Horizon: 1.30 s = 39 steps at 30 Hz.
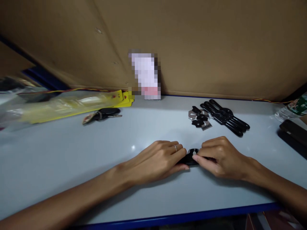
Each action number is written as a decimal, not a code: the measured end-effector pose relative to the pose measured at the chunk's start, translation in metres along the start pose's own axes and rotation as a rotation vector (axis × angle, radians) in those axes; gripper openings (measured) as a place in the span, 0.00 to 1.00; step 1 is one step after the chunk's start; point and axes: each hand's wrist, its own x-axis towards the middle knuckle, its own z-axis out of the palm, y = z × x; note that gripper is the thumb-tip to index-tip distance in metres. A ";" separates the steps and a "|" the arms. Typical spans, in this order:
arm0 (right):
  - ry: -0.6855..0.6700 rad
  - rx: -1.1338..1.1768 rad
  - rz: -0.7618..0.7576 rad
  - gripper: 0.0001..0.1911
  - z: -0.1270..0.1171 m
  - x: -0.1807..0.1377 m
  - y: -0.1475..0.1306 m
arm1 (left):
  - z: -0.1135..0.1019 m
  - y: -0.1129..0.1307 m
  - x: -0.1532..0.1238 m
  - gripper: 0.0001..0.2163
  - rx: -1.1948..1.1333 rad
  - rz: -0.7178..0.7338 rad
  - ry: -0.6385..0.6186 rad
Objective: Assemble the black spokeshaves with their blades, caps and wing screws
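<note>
A black spokeshave (pixel 189 160) lies low over the table in front of me, partly covered by both hands. My left hand (pixel 164 156), a ring on one finger, is closed round its left end, thumb along the near side. The fingers of my right hand (pixel 222 156) are closed at its right end, with the thumb tip against a small silver screw (pixel 194 153) at the middle. Beyond my hands lie several black spokeshave bodies (pixel 223 115) in a pile. Beside them are loose black caps (pixel 198 123) and thin metal blades (pixel 206 126).
Keys (pixel 103 113) and yellow-edged plastic sleeves (pixel 79 103) lie at left. A pixelated upright item (pixel 145 75) leans on the cardboard wall (pixel 203 41). A bottle (pixel 296 107) and a dark oblong object (pixel 294 135) are at right. The table's blue edge (pixel 168 218) runs nearest me.
</note>
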 end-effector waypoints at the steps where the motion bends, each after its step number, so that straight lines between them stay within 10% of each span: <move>1: -0.010 0.030 -0.006 0.21 0.000 0.000 -0.001 | 0.000 0.000 0.000 0.20 -0.004 -0.001 -0.004; 9: 0.127 0.008 0.088 0.21 -0.008 0.002 0.001 | 0.001 0.001 -0.003 0.16 -0.031 -0.086 -0.049; 18: -0.198 -0.081 0.099 0.12 -0.022 -0.003 0.007 | 0.001 0.001 -0.002 0.17 -0.001 -0.071 -0.070; 39: -0.174 -0.210 -0.054 0.10 -0.012 -0.005 -0.007 | 0.000 0.001 0.000 0.21 0.095 0.017 -0.014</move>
